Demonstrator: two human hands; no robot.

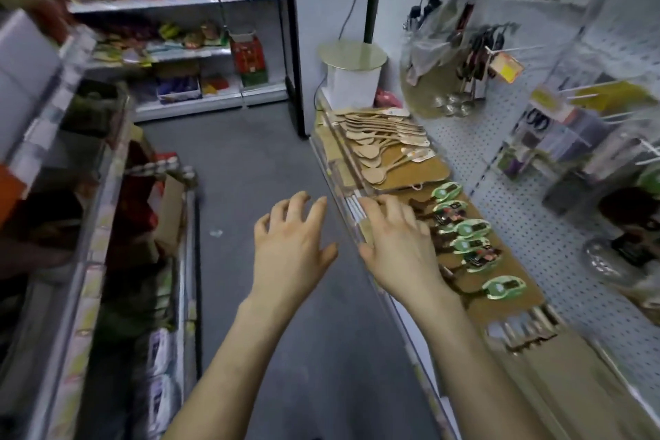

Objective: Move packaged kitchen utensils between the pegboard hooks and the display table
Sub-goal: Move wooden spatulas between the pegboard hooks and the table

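Observation:
The display table (421,175) runs along the right, under a white pegboard (507,189) with hooks. Dark utensils with green label cards (468,229) lie in a row on it, and light wooden spatulas (382,143) are piled farther back. My right hand (396,239) hovers over the table's front edge beside the green-labelled utensils, fingers loosely bent, holding nothing. My left hand (289,243) hangs over the aisle floor to its left, fingers spread and empty. Packaged ladles (460,82) hang from pegboard hooks farther back.
A white bin with a round lid (351,75) stands at the table's far end. Several packaged utensils (525,332) lie near me on the table. Packaged goods (571,143) hang on hooks at right. Stocked shelves (143,225) line the left, with grey aisle floor (250,161) between.

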